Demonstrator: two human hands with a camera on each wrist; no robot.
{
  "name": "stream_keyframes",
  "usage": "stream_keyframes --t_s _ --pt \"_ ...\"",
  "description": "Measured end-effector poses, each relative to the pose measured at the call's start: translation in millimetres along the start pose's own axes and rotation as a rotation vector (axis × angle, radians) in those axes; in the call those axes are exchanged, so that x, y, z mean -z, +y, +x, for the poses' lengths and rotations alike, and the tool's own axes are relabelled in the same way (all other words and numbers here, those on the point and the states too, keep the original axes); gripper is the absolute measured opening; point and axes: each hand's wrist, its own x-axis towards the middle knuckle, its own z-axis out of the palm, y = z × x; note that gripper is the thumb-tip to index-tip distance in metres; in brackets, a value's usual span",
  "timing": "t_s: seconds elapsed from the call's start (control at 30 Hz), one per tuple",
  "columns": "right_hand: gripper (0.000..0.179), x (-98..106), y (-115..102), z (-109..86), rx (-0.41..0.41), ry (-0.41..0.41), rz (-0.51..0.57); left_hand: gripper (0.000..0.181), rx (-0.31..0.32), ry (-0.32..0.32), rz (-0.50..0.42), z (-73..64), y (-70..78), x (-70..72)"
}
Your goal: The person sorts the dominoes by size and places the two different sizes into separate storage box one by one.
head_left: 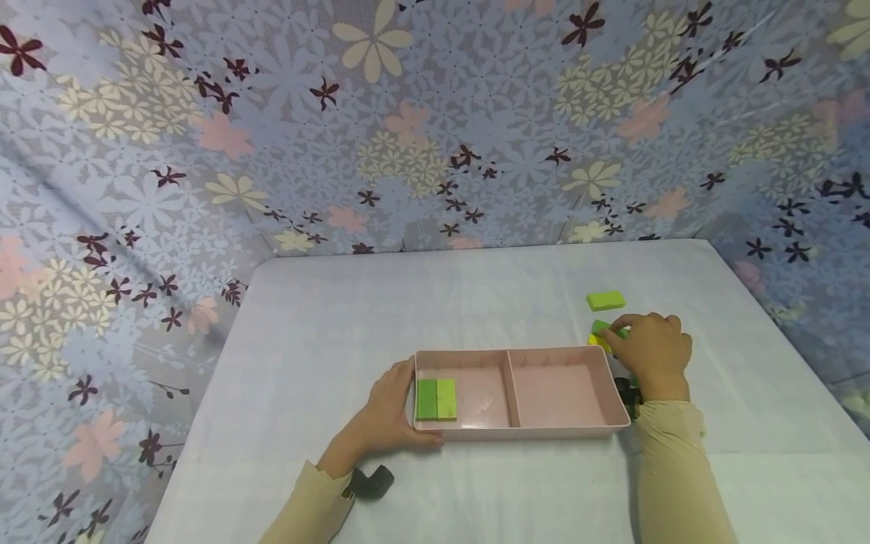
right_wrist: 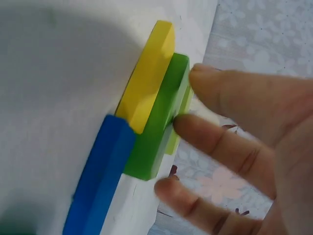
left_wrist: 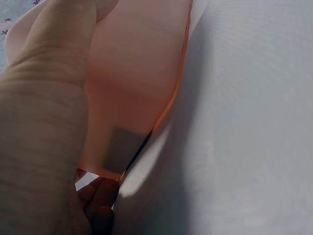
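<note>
Green rectangular block with smooth flat faces [head_left: 601, 326] lies, in the head view, on the white cloth-covered desk [head_left: 421, 302], just past the far right corner of a pale pink two-compartment plastic box [head_left: 560, 389]. The right hand [head_left: 655, 355] reaches over it, and a smooth yellow block [head_left: 598, 341] shows between it and that corner. A lime-green rectangular block [head_left: 606, 301] lies farther back, apart. Inside the left compartment, a mid-green rectangular block [head_left: 427, 399] and a yellow-green rectangular block [head_left: 446, 399] lie side by side near the end wall. The left hand [head_left: 390, 408] holds that end, thumb along the near wall. I take the step in hand to be picking up a block while the box is steadied.

The left wrist view shows the box wall close up: thin, slick plastic, glowing orange where light passes through, beside softly creased cloth.

In the right wrist view the fingers are spread fairly wide, their tips at one long side of the green block, not curled round it; actual contact is hard to judge. The yellow block lies along its other side, and a deep blue rectangular block [right_wrist: 100, 176] with crisp edges sits near the yellow one's end. The next move probably calls for narrowing thumb and fingers on the green block and lifting it without dragging its neighbours
</note>
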Motion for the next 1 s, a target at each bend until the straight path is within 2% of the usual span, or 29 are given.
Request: stream_keyframes --t_s 0.2,0.37,0.73,1.0 --pt "0.062 -1 -6 0.2 -0.114 -0.068 0.058 0.127 0.003 0.000 -0.010 -0.7 0.0 0.6" --pt "0.066 -5 -9 -0.8 -0.162 -0.066 0.097 0.126 -0.001 -0.005 -0.005 -0.7 0.0 0.8" --pt "0.068 -11 -10 3.6 -0.170 -0.051 0.104 0.124 -0.018 0.011 -0.009 -0.8 0.1 3.9" --pt "0.062 -14 -8 2.0 -0.174 -0.044 0.098 0.125 -0.017 0.004 -0.008 -0.1 -1.3 1.5"
